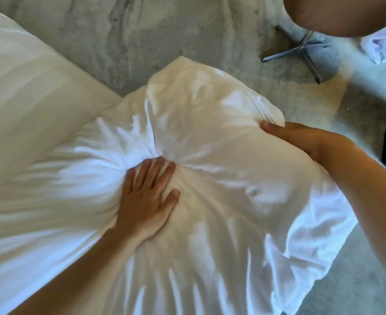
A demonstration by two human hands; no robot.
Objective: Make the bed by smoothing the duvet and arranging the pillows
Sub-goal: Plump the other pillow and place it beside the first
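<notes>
Logged floor [142, 30], grey and mottled, across the top and right of the head view. Logged bed [28, 235] filling the left and bottom, covered in white fabric. Took the cream striped expanse at upper left for the duvet [17, 76]; found that visible part lying flat with only faint folds, so judged smoothing there largely done. Could not see the rest of the bed, hence no verdict on the whole duvet.

Found the pillow [210, 133] at the middle of the view, resting on the bed's near corner, with its far end and right side overhanging the floor. Noted the case heavily creased, wrinkles radiating from a deep dent near the centre, and a loose flap of case [312, 258] trailing off at lower right. Judged the pillow mid-plumping, not yet arranged; placing it at the head of the bed remains to do. Saw no second pillow.

Noted left grip [146, 201] released, fingers straight and spread, palm pressing down into the dent. Noted right grip [301, 142] grasping the pillow's right edge, thumb on top, fingers hidden beneath the fabric.

Logged a metal chair base [301, 50] on the floor at upper right, well apart from the pillow, and a crumpled plastic bag [383, 48] beside it at the right edge.

Overall estimate: duvet step apparently advanced, pillow step under way, not finished.
</notes>
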